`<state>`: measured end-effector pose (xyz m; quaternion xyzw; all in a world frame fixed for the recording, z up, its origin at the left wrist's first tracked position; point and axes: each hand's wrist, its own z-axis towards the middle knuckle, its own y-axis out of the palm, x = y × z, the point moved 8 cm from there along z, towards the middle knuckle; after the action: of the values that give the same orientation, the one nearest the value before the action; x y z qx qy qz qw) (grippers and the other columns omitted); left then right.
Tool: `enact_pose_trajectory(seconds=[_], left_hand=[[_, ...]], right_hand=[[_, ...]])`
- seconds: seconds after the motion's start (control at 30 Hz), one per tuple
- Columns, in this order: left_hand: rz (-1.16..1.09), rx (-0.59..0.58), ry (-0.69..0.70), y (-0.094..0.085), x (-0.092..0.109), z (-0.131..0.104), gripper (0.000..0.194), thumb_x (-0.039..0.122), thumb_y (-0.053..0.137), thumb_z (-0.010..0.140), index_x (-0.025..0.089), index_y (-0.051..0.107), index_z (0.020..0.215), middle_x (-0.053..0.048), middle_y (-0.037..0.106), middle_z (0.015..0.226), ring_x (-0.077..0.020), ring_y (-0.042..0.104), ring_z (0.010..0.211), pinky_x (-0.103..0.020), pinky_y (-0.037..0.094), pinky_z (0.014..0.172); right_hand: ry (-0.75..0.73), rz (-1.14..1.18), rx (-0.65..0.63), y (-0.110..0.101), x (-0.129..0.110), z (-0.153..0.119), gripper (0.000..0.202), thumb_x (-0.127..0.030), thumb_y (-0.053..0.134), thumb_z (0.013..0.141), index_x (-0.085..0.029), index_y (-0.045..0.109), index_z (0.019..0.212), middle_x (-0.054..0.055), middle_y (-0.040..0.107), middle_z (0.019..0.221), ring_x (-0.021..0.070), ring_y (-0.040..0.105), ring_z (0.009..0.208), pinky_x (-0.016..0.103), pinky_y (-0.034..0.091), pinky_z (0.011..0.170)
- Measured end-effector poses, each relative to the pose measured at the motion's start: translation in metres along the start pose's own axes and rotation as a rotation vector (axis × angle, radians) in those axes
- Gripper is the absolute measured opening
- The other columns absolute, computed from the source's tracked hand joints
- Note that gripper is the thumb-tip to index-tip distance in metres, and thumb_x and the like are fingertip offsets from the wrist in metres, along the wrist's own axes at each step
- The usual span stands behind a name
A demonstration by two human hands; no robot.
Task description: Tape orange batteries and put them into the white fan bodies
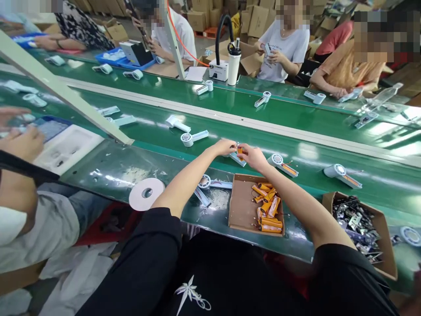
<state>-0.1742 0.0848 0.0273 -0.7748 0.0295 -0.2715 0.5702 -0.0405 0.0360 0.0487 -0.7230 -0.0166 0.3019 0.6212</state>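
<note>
Over the near belt, my right hand (252, 156) pinches an orange-wrapped battery (240, 152) between thumb and fingers. My left hand (225, 147) is closed beside it, its fingertips meeting at the battery's upper end; what they grip is too small to make out. Just under both hands is a pale blue, open fan handle (238, 159), partly covered by the fingers. In front of me a cardboard box (241, 206) holds several orange batteries (270, 204) with thin wires. Left of that box, a fan body (219, 184) lies on the bench.
A white tape roll (134, 195) lies at left, and a box of small metal and circuit parts (357, 224) stands at right. Fans with orange batteries (286, 166) sit on the green belt (305, 151). A slanted metal post (75, 94) rises at left. Co-workers sit opposite and left.
</note>
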Motion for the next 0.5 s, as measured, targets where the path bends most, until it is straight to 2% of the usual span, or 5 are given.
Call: enact_pose_trajectory(seconds=[0.17,0.27,0.37,0.43,0.5], left_hand=[[-0.068,0.072,-0.029,0.011,0.009,0.01,0.027,0.031,0.052,0.1,0.02,0.072,0.114,-0.01,0.076,0.12,-0.0256,0.068,0.107,-0.032,0.048,0.091],[-0.079,0.074,-0.034,0.006,0.022,0.007,0.028,0.029,0.051,0.101,0.017,0.072,0.116,-0.015,0.075,0.122,-0.0296,0.069,0.112,-0.037,0.05,0.094],[-0.071,0.075,-0.04,-0.004,0.045,-0.012,0.027,0.027,0.053,0.101,0.018,0.074,0.116,-0.015,0.075,0.126,-0.0287,0.07,0.115,-0.038,0.052,0.098],[-0.05,0.108,-0.043,-0.009,0.052,-0.029,0.023,0.026,0.058,0.1,0.022,0.076,0.114,-0.011,0.075,0.125,-0.0248,0.069,0.118,-0.037,0.048,0.108],[-0.038,0.187,-0.016,-0.011,0.043,-0.055,0.024,0.026,0.061,0.101,0.026,0.074,0.121,-0.007,0.075,0.128,-0.0213,0.066,0.127,-0.035,0.038,0.122]], right_hand=[[0.082,-0.201,-0.15,0.023,0.02,0.002,0.05,-0.048,0.055,0.106,-0.032,0.058,0.153,0.015,0.078,0.119,0.0342,0.073,0.107,0.044,0.054,0.094],[0.055,-0.256,-0.22,0.025,0.015,0.007,0.052,-0.056,0.053,0.105,-0.031,0.062,0.149,0.017,0.076,0.124,0.0379,0.072,0.112,0.05,0.054,0.096],[-0.066,-0.284,-0.248,0.023,-0.006,0.007,0.041,-0.044,0.056,0.102,-0.02,0.076,0.128,0.022,0.077,0.12,0.0397,0.072,0.112,0.052,0.055,0.095],[-0.173,-0.284,-0.219,0.025,-0.012,0.008,0.034,-0.035,0.056,0.098,-0.014,0.08,0.112,0.025,0.077,0.115,0.0394,0.075,0.104,0.052,0.057,0.091],[-0.319,-0.187,-0.111,0.027,-0.008,0.018,0.026,-0.039,0.062,0.091,-0.021,0.081,0.088,0.021,0.079,0.094,0.0365,0.076,0.087,0.05,0.058,0.081]])
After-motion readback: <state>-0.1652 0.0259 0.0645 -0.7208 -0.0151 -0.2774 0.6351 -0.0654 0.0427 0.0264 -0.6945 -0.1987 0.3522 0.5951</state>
